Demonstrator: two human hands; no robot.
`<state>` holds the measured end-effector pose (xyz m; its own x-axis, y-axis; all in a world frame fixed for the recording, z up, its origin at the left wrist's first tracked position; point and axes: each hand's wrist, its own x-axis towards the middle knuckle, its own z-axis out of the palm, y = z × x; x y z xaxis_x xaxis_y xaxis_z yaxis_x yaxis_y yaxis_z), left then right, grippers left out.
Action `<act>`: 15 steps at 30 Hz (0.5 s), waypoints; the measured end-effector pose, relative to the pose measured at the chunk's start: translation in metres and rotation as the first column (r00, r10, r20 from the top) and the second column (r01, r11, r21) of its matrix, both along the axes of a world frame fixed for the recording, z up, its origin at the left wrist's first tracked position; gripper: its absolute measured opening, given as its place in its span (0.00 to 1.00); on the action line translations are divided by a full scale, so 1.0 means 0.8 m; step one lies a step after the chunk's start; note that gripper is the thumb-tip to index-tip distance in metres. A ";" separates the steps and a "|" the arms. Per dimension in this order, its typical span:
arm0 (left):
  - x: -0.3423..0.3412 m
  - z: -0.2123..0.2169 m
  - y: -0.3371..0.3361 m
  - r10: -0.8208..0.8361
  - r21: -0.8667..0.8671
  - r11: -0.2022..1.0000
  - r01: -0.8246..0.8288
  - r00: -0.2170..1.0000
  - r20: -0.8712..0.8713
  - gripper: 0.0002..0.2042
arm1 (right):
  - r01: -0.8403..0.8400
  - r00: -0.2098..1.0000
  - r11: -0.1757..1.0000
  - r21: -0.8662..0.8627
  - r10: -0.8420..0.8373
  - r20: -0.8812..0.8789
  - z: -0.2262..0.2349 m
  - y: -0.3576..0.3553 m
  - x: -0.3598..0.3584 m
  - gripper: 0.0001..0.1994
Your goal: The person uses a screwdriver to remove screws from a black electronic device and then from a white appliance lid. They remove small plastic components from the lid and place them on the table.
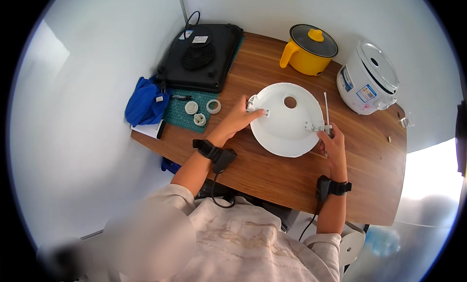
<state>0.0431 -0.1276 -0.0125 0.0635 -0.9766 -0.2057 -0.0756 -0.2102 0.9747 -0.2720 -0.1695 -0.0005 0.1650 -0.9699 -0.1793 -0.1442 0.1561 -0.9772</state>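
Working left to right, we are noting a blue cloth (145, 106) lying beside a black appliance (194, 72) and the green mat (181, 118), on which a white cap (191, 107), a ring (214, 111) and a socket (200, 119) are resting. The left hand (238, 117) is closing on the near-left rim of the white dish (287, 133), its thumb lying inside by the left bracket (267, 113); we are not seeing its hidden fingertips. The dish is sitting mid-table, hollow side up, between both hands. The right hand (333, 145) is curling around the screwdriver (326, 108), shaft pointing away from the body, its thumb reaching the rim beside the right bracket (314, 127). Further right, the yellow pot (309, 62) and white cooker (361, 85) are standing apart. We are judging the step as bracket work, screwdriver not yet on a screw; the next move is calling for a steady dish and a squarely seated tip.
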 end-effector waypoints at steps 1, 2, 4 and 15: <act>0.001 -0.002 -0.002 0.003 0.007 1.000 -0.003 1.000 -0.006 0.34 | 0.002 1.000 1.000 -0.001 -0.002 -0.023 0.001 0.000 0.001 0.14; 0.005 -0.009 -0.004 0.003 -0.015 1.000 -0.003 1.000 -0.018 0.33 | 0.005 0.999 1.000 -0.003 -0.005 -0.045 0.002 0.001 0.004 0.14; 0.008 -0.019 -0.006 0.002 -0.064 0.998 -0.005 0.999 -0.047 0.32 | -0.002 0.995 1.000 -0.019 0.000 -0.100 0.006 0.002 0.005 0.15; 0.013 -0.016 0.004 0.003 -0.006 1.000 -0.005 0.926 -0.378 0.27 | 0.023 0.988 0.998 -0.065 -0.033 -0.152 0.011 0.007 0.003 0.15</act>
<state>0.0533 -0.1247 -0.0251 -0.0136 -0.9780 -0.2081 0.2991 -0.2026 0.9325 -0.2694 -0.1640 0.0086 0.1128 -0.9839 -0.1387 -0.2890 0.1011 -0.9520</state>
